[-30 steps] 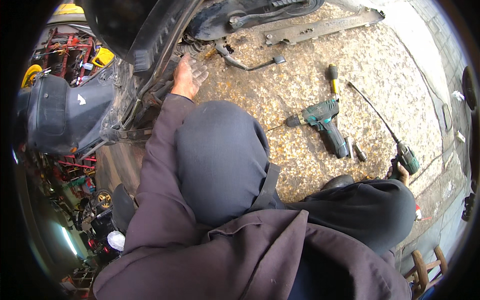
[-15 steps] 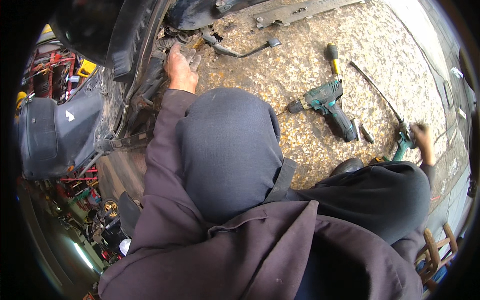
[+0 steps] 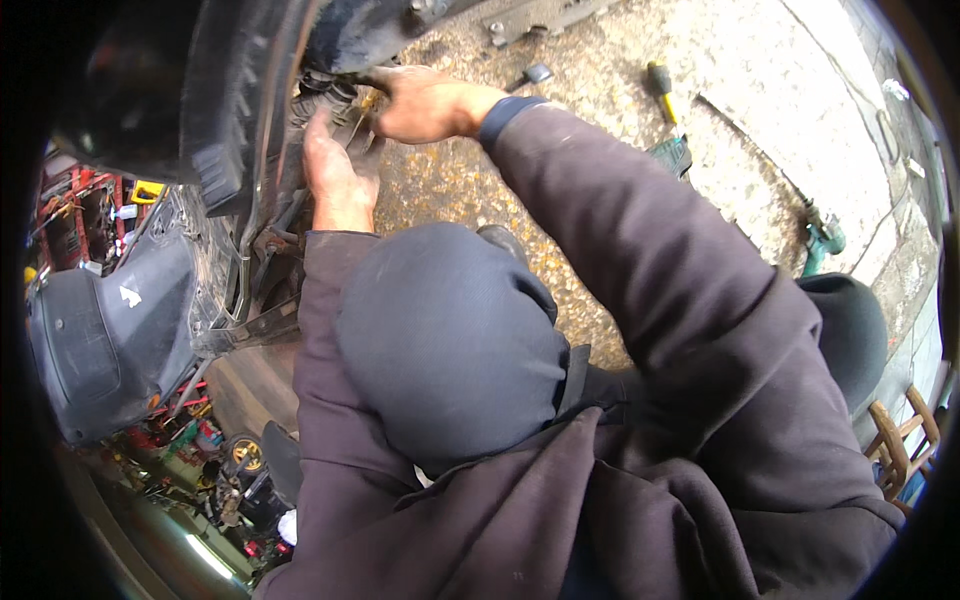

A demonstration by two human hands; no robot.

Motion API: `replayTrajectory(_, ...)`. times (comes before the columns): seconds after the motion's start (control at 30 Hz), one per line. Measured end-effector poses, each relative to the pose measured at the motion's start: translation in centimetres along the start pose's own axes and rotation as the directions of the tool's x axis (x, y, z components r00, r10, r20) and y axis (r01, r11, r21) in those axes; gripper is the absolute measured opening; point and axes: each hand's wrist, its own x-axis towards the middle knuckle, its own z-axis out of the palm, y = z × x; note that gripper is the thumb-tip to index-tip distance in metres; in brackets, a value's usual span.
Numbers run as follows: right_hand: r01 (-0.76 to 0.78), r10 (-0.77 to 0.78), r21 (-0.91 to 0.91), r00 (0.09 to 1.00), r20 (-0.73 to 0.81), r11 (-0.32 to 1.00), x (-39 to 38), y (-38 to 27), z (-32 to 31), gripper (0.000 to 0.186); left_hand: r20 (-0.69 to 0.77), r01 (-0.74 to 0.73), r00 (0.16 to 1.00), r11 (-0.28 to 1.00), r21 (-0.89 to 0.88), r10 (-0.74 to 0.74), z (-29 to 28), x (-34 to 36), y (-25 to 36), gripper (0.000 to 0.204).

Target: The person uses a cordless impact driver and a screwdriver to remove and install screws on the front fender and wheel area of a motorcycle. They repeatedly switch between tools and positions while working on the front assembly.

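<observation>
Both hands meet at the dark, dirty underside of a vehicle part (image 3: 330,90) at the upper left, beside a coiled piece. My left hand (image 3: 340,175) reaches up from below, palm partly showing, its fingers curled around a small part that is mostly hidden. From the right, my right hand (image 3: 430,105) is closed with fingers pressed together, knuckles toward me. What it grips lies in shadow and cannot be made out. Just right of the hands a pedal (image 3: 538,73) sticks out over the speckled floor.
A yellow and black screwdriver (image 3: 660,85) lies on the floor beyond my right arm. That arm hides most of a green power drill (image 3: 672,155). Farther right is a green tool with a long thin nozzle (image 3: 822,242). Dark body panels (image 3: 75,330) stand at the left; a wooden stool (image 3: 900,440) is lower right.
My right hand has left the green nozzle tool and come across to the upper left, beside my left hand. The right forearm now covers the drill. My left hand stays at the vehicle part.
</observation>
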Motion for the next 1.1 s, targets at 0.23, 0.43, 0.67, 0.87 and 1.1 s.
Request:
replayTrajectory(0.23,0.121,-0.040,0.274,0.958,-0.284,0.954,0.4,0.5,5.7,0.064,0.169,0.055,0.985,0.978,-0.203,-0.020,0.0,1.7,0.7,0.045)
replayTrajectory(0.43,0.165,-0.071,0.283,0.947,-0.314,0.945,0.5,-0.2,6.2,0.071,0.151,-0.013,0.988,0.984,-0.176,0.040,0.1,1.1,1.2,0.049)
replayTrajectory(0.67,0.180,-0.077,0.251,0.926,-0.370,0.951,0.5,-1.3,6.4,0.072,0.202,0.000,0.979,0.994,-0.106,0.021,-0.5,0.7,1.6,0.057)
replayTrajectory(0.87,0.168,-0.074,0.264,0.941,-0.330,0.950,-0.6,-0.6,6.3,0.064,0.267,-0.081,0.957,0.990,-0.116,0.110,-1.5,2.5,0.5,0.038)
replayTrajectory(1.1,0.211,-0.100,0.219,0.897,-0.431,0.953,-0.1,-0.1,6.8,0.058,0.235,-0.038,0.970,0.992,-0.119,0.066,-0.6,1.4,0.9,0.041)
